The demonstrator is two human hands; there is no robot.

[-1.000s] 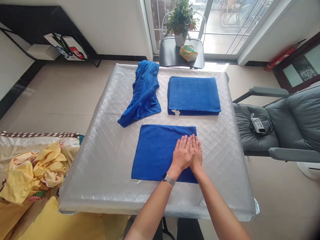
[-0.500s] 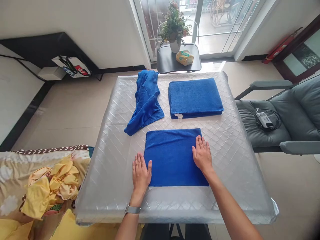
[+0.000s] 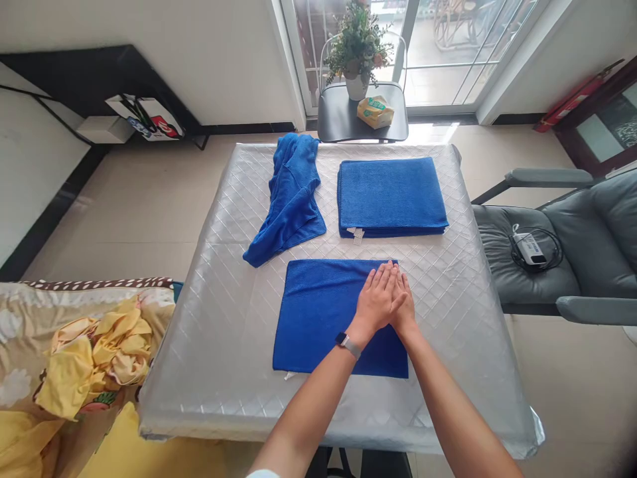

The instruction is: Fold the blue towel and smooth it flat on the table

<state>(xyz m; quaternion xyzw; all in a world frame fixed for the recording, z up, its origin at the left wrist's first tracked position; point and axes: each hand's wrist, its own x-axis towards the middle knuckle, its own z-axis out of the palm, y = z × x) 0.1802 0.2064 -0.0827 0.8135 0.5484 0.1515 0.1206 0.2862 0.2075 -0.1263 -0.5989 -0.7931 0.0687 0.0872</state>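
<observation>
Hands (image 3: 377, 302) flat, holding nothing, left overlapping right, hiding part of blue cloth (image 3: 318, 322), white tag (image 3: 290, 376) barely showing

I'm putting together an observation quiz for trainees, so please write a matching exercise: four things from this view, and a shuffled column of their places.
Column 1
1. Flat blue cloth
2. Stack of folded blue cloths
3. Watch
4. Potted plant

Column 2
A. On the left wrist
B. On the dark seat beyond the table
C. Partly covered by the left hand and right hand
D. Right of the crumpled blue cloth

Right pairs: 1-C, 2-D, 3-A, 4-B
</observation>
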